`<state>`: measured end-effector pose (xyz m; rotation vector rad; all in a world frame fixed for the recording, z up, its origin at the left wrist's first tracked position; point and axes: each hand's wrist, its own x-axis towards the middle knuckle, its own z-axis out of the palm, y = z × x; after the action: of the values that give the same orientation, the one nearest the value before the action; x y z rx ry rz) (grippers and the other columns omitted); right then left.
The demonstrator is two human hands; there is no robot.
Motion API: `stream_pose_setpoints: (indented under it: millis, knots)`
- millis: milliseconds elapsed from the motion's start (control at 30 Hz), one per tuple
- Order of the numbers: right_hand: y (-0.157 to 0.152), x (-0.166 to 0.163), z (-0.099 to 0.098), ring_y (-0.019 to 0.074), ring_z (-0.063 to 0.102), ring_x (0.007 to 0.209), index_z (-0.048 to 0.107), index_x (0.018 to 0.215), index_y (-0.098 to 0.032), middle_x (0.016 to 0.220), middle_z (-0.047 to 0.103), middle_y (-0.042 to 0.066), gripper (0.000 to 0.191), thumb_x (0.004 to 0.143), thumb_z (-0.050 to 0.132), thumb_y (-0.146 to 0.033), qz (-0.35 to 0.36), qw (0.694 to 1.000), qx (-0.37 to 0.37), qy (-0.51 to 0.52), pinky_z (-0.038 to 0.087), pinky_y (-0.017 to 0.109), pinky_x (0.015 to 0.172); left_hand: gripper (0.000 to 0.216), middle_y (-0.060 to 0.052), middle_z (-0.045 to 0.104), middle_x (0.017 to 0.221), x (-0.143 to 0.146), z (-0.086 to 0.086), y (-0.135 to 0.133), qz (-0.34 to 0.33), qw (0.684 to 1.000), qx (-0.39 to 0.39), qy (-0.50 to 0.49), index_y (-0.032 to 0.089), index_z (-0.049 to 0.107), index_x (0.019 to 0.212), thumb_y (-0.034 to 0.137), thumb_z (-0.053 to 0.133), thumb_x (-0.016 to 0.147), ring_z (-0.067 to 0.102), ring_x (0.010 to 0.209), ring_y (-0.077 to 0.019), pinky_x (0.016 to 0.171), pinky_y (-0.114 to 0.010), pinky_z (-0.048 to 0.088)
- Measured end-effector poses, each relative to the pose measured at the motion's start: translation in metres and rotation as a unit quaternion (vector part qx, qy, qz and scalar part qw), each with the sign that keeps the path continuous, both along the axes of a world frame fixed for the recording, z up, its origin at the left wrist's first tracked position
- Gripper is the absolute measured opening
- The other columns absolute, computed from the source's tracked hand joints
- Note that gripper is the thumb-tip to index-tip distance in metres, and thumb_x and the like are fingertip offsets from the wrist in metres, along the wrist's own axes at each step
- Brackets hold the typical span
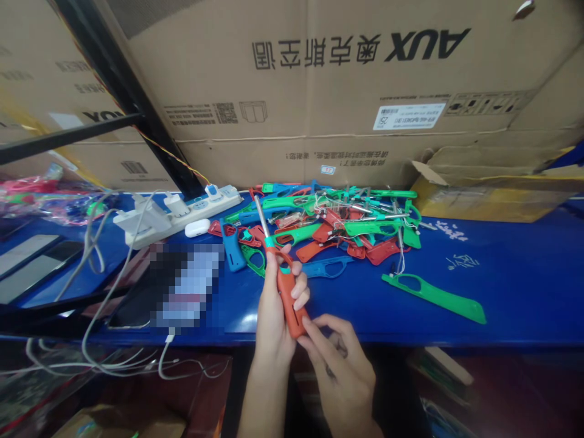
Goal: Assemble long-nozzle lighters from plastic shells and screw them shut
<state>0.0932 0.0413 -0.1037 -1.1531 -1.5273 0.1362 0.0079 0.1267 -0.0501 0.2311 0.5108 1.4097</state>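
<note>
I see a person at a blue counter (356,313), holding a red long-barrelled gas lighter (288,301) out in front. The left hand (280,289) has its fingers wrapped around the handle, gripping it firmly, with the silver barrel (261,216) and its turquoise collar (270,243) aimed at eleven o'clock. The right hand (340,365) is at the handle's lower end, thumb and forefinger bent in against it near the dark slot; whether they pinch the lighter itself or some tiny part, I cannot tell.

Going by the clock around that lighter, a tangled heap of green, red and blue lighter shells (314,234), metal tubes and thin white wires lies at one o'clock. A single green shell half (438,298) lies apart at three, and a blue shell (233,250) stands out at the heap's edge at ten. Some fine pale pins (463,261) and little pinkish bits (444,230) are scattered towards two, before an open carton (483,198).

At nine o'clock lies a device with a blurred screen (189,286), a white cable (164,359) plugged into it. Farther round, at ten, are a white earbud case (198,228) and a loaded power strip (199,208). A big upside-down AUX carton (319,91) walls off twelve.
</note>
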Motion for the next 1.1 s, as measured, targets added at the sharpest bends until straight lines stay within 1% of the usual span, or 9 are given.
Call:
stream_pose_setpoints:
  millis: [133,233,300,367,467,567,633,833,1100]
  knots:
    - [-0.007,0.006,0.008,0.0089,0.058,0.059,0.066,0.136,-0.032,0.099,0.067,0.005,0.047,0.093,0.069,-0.015,0.012,0.998,-0.017,0.056,0.052,0.022,0.055,0.028,0.002,0.05,0.074,0.0,-0.002,0.002,0.0,1.0,0.004,-0.004,0.019,0.061,0.107,0.045,0.054,0.102,0.037,0.042,-0.0027,0.032,-0.01,0.031]
    - [-0.012,0.018,0.02,0.0085,0.056,0.057,0.073,0.126,-0.032,0.094,0.064,0.003,0.034,0.096,0.065,-0.021,0.058,0.977,-0.088,0.188,0.048,0.022,0.05,0.026,0.001,0.05,0.075,0.0,-0.002,0.002,0.011,1.0,0.005,-0.002,0.019,0.062,0.106,0.043,0.051,0.104,0.037,0.043,-0.0031,0.033,-0.01,0.031]
    - [-0.006,0.028,0.031,0.0095,0.056,0.056,0.078,0.111,-0.028,0.087,0.064,0.004,0.024,0.1,0.057,-0.026,0.144,0.926,-0.157,0.311,0.044,0.022,0.046,0.025,0.0,0.05,0.077,-0.001,0.0,-0.001,0.014,1.0,0.005,-0.005,0.018,0.062,0.108,0.039,0.049,0.105,0.039,0.046,-0.0043,0.034,-0.011,0.033]
    - [0.008,0.038,0.04,0.0107,0.055,0.052,0.079,0.102,-0.023,0.079,0.064,0.004,0.028,0.1,0.053,-0.035,0.225,0.85,-0.2,0.433,0.043,0.024,0.045,0.026,-0.002,0.051,0.08,-0.003,0.002,-0.004,0.02,1.0,0.006,-0.012,0.015,0.061,0.112,0.032,0.044,0.105,0.045,0.051,-0.0071,0.037,-0.013,0.037]
    - [0.038,0.049,0.05,0.0139,0.056,0.054,0.077,0.081,-0.018,0.064,0.06,0.004,0.047,0.095,0.052,-0.055,0.233,0.795,-0.186,0.528,0.046,0.027,0.051,0.026,-0.005,0.053,0.087,-0.004,0.005,-0.008,0.028,0.999,0.006,-0.019,0.013,0.059,0.116,0.024,0.04,0.104,0.05,0.06,-0.01,0.043,-0.016,0.043]
    - [0.058,0.052,0.052,0.0083,0.037,0.042,0.059,0.048,-0.017,0.043,0.036,-0.003,0.073,0.091,0.046,-0.076,0.184,0.806,-0.194,0.528,0.031,0.022,0.043,0.025,-0.004,0.053,0.089,-0.003,0.005,-0.008,0.013,1.0,0.013,-0.015,0.014,0.059,0.116,0.027,0.04,0.106,0.047,0.057,-0.0076,0.043,-0.014,0.041]
    - [0.061,0.05,0.05,0.0063,0.026,0.036,0.052,0.044,-0.018,0.038,0.026,-0.006,0.078,0.087,0.044,-0.082,0.154,0.816,-0.216,0.513,0.021,0.022,0.039,0.028,-0.003,0.053,0.088,-0.002,0.004,-0.006,-0.002,1.0,0.018,-0.012,0.015,0.059,0.115,0.033,0.038,0.108,0.042,0.052,-0.0056,0.039,-0.014,0.038]
    - [0.052,0.047,0.036,0.0087,0.043,0.036,0.063,0.053,-0.017,0.043,0.048,0.0,0.067,0.083,0.06,-0.077,0.099,0.848,-0.238,0.463,0.026,0.021,0.035,0.028,-0.001,0.052,0.087,-0.002,0.0,-0.003,-0.012,0.999,0.032,-0.01,0.017,0.06,0.113,0.035,0.038,0.108,0.038,0.048,-0.0042,0.038,-0.013,0.038]
    - [0.053,0.049,0.027,0.0076,0.046,0.037,0.065,0.059,-0.016,0.046,0.054,0.0,0.057,0.088,0.064,-0.065,0.105,0.86,-0.241,0.437,0.03,0.017,0.035,0.029,-0.002,0.052,0.087,-0.003,0.0,-0.003,-0.016,0.999,0.028,-0.005,0.017,0.06,0.114,0.035,0.039,0.108,0.039,0.048,-0.0043,0.038,-0.013,0.038]
